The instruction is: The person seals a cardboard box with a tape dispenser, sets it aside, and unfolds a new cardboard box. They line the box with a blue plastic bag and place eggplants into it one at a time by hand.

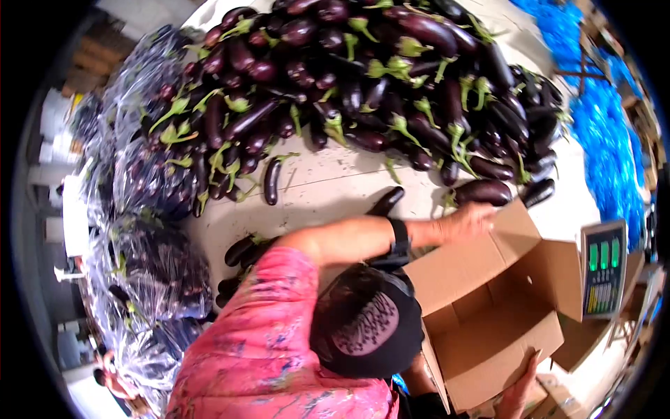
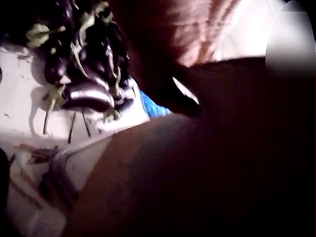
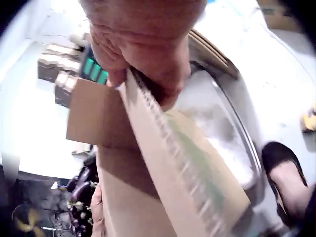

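Observation:
An open cardboard box point(image 1: 481, 363) with its flaps raised stands at the lower right of the head view, its inside bare. My left hand point(image 1: 464, 225) holds the far flap; in the left wrist view the thumb and fingers of that hand point(image 2: 173, 64) meet the edge of the dark, shadowed cardboard point(image 2: 163, 173). The near flap is gripped by my right hand point(image 1: 518, 392). Close up in the right wrist view, the right hand point(image 3: 143, 59) pinches the corrugated flap edge point(image 3: 170, 143), thumb on one side and fingers on the other.
A large heap of eggplants point(image 1: 363, 91) covers the back of the white table point(image 1: 314, 178). Clear bags of eggplants point(image 1: 160, 265) line the left side. Right of the box stands a scale display point(image 1: 604, 269) with green digits. Blue plastic point(image 1: 607, 146) lies beyond the right edge.

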`<move>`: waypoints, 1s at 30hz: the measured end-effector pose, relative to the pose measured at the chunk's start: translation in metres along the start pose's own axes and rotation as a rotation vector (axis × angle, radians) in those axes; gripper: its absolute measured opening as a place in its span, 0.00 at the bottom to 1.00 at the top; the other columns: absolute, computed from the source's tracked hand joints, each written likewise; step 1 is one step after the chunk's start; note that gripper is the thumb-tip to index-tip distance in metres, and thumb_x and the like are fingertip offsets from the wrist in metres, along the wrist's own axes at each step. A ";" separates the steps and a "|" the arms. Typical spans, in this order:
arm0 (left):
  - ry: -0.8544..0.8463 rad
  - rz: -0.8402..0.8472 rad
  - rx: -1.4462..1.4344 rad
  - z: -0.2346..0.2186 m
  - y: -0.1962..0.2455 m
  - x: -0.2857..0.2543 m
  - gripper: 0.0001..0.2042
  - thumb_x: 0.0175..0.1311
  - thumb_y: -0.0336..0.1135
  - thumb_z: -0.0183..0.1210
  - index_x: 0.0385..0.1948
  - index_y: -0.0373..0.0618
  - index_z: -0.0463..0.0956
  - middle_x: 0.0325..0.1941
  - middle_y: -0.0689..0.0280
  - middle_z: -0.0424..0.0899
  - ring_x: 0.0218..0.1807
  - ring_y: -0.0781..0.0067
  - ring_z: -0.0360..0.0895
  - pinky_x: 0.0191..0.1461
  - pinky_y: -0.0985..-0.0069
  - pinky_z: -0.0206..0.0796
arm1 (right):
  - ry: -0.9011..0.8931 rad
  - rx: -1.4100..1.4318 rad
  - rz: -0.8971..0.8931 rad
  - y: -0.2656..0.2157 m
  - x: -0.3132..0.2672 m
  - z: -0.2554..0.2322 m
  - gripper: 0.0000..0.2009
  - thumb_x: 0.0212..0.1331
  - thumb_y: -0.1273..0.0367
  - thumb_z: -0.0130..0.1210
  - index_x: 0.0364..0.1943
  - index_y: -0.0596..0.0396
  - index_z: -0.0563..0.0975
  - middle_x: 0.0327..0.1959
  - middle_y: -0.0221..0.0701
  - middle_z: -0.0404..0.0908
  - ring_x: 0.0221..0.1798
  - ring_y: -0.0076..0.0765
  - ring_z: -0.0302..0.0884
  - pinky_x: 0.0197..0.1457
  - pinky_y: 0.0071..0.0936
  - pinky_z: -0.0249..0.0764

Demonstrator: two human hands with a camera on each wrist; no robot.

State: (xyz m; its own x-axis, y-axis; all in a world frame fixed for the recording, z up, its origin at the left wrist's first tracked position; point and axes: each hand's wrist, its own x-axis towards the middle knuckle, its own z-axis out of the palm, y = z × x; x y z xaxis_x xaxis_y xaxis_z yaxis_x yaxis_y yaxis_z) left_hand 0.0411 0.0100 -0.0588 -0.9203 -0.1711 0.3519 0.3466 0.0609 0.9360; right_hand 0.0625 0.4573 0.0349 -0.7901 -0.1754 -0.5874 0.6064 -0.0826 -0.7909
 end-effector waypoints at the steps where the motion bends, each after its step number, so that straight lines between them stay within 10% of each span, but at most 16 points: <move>1: 0.037 -0.025 0.090 0.008 -0.018 -0.019 0.09 0.68 0.35 0.53 0.36 0.36 0.70 0.28 0.49 0.76 0.33 0.49 0.78 0.39 0.60 0.68 | 0.070 0.024 0.022 0.012 0.012 -0.002 0.34 0.70 0.46 0.49 0.71 0.55 0.62 0.68 0.36 0.70 0.69 0.39 0.67 0.71 0.37 0.65; 3: -0.115 -0.440 0.123 0.022 -0.003 -0.029 0.16 0.72 0.39 0.52 0.54 0.40 0.68 0.34 0.46 0.80 0.41 0.46 0.81 0.47 0.58 0.71 | 0.103 0.021 0.007 0.029 0.022 0.024 0.38 0.68 0.40 0.46 0.74 0.48 0.59 0.72 0.33 0.66 0.71 0.42 0.64 0.76 0.39 0.59; 6: 0.096 -0.184 0.244 0.046 -0.026 -0.033 0.14 0.72 0.39 0.51 0.52 0.42 0.70 0.43 0.48 0.80 0.44 0.45 0.79 0.48 0.57 0.70 | 0.280 -0.017 0.085 0.057 0.056 0.014 0.35 0.67 0.40 0.47 0.69 0.48 0.65 0.63 0.31 0.73 0.64 0.37 0.70 0.68 0.35 0.66; 10: -0.033 -0.125 0.435 0.028 -0.053 -0.041 0.12 0.69 0.37 0.54 0.48 0.41 0.75 0.46 0.50 0.80 0.46 0.47 0.79 0.49 0.59 0.71 | 0.312 -0.255 0.149 0.067 0.054 -0.009 0.34 0.67 0.40 0.48 0.67 0.48 0.66 0.60 0.31 0.74 0.62 0.36 0.71 0.65 0.34 0.67; 12: -0.071 -0.237 0.374 -0.006 -0.061 -0.049 0.11 0.67 0.35 0.55 0.47 0.41 0.77 0.45 0.51 0.80 0.45 0.48 0.79 0.50 0.61 0.72 | 0.314 -0.357 0.149 0.059 0.053 -0.013 0.33 0.66 0.41 0.48 0.66 0.49 0.66 0.59 0.31 0.75 0.60 0.35 0.71 0.63 0.33 0.67; 13: 0.048 -0.561 0.088 -0.029 -0.073 -0.060 0.12 0.64 0.32 0.58 0.48 0.42 0.79 0.43 0.53 0.82 0.43 0.56 0.81 0.48 0.65 0.73 | 0.317 -0.407 0.147 0.052 0.053 -0.016 0.33 0.66 0.41 0.48 0.65 0.49 0.67 0.58 0.31 0.75 0.60 0.34 0.71 0.63 0.33 0.67; 14: 0.224 -0.365 0.235 -0.063 -0.070 -0.086 0.13 0.63 0.31 0.58 0.48 0.41 0.79 0.41 0.56 0.83 0.42 0.65 0.81 0.47 0.69 0.73 | 0.321 -0.458 0.134 0.043 0.053 -0.021 0.33 0.66 0.41 0.48 0.65 0.49 0.67 0.57 0.30 0.75 0.59 0.34 0.71 0.62 0.33 0.68; 17: 0.349 -0.570 0.457 -0.174 -0.030 -0.186 0.14 0.64 0.34 0.60 0.49 0.42 0.79 0.41 0.62 0.84 0.41 0.73 0.81 0.46 0.73 0.74 | 0.354 -0.615 0.093 0.014 0.051 -0.036 0.32 0.66 0.41 0.49 0.63 0.49 0.68 0.55 0.30 0.76 0.57 0.32 0.72 0.60 0.32 0.68; 20: 0.274 -1.026 0.580 -0.265 0.015 -0.311 0.22 0.63 0.38 0.62 0.59 0.42 0.73 0.53 0.54 0.82 0.50 0.64 0.81 0.53 0.70 0.75 | 0.486 -0.688 -0.001 -0.008 0.055 -0.054 0.28 0.66 0.47 0.53 0.60 0.52 0.70 0.51 0.30 0.77 0.57 0.30 0.72 0.60 0.33 0.65; 22: 0.221 -0.989 0.669 -0.292 0.037 -0.389 0.31 0.59 0.44 0.66 0.65 0.46 0.69 0.64 0.51 0.74 0.62 0.55 0.75 0.63 0.63 0.68 | 0.484 -0.742 -0.160 -0.019 0.054 -0.056 0.28 0.64 0.50 0.56 0.62 0.52 0.69 0.55 0.33 0.77 0.60 0.35 0.72 0.63 0.37 0.64; 30: -0.296 -0.832 1.301 -0.213 0.053 -0.432 0.35 0.42 0.56 0.73 0.53 0.49 0.77 0.67 0.54 0.62 0.73 0.40 0.50 0.67 0.41 0.50 | 0.415 -0.902 -0.280 -0.051 0.074 -0.056 0.28 0.61 0.55 0.62 0.61 0.54 0.72 0.56 0.36 0.77 0.59 0.35 0.72 0.63 0.36 0.66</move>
State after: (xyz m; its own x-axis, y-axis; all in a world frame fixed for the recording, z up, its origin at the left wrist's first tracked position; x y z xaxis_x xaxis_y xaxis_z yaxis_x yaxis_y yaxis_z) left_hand 0.4951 -0.1224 -0.1619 -0.8216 -0.4052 -0.4011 -0.5002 0.8499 0.1660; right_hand -0.0315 0.5038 0.0219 -0.9653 0.1037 -0.2397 0.2378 0.7287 -0.6423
